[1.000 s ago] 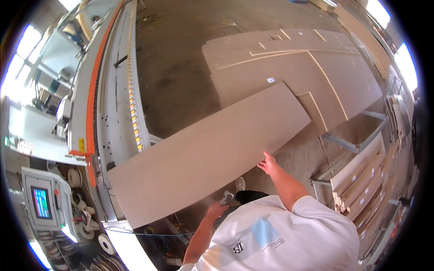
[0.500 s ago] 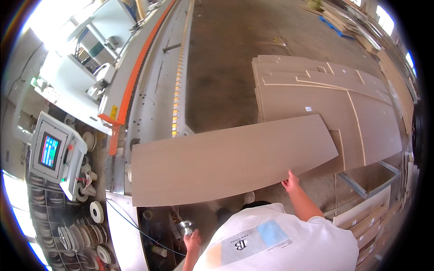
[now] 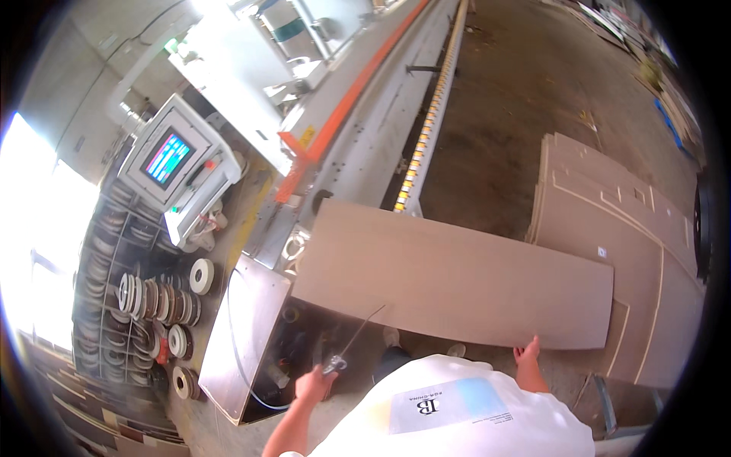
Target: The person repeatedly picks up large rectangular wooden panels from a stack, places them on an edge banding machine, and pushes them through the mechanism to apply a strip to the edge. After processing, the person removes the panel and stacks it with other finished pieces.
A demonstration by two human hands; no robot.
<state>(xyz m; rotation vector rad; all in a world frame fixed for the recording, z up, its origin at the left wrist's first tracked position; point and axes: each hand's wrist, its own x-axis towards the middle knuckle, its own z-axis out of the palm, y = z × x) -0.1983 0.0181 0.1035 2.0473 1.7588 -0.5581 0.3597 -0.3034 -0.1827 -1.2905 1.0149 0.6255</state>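
Out to the right of the orange-railed machine (image 3: 371, 137), holding a brown panel (image 3: 464, 282) with its long axis running away from the machine. Farther from it, pinching the panel's near edge in the right hand (image 3: 528, 358); closer to it, clasping a silver air gun (image 3: 335, 365) in the left hand (image 3: 313, 384), with the panel just ahead.

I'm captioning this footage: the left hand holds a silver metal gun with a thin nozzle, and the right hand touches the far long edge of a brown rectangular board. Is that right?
Not quite: the right hand touches the near long edge of the brown rectangular board, not the far one, as the head view shows. The rest stands.
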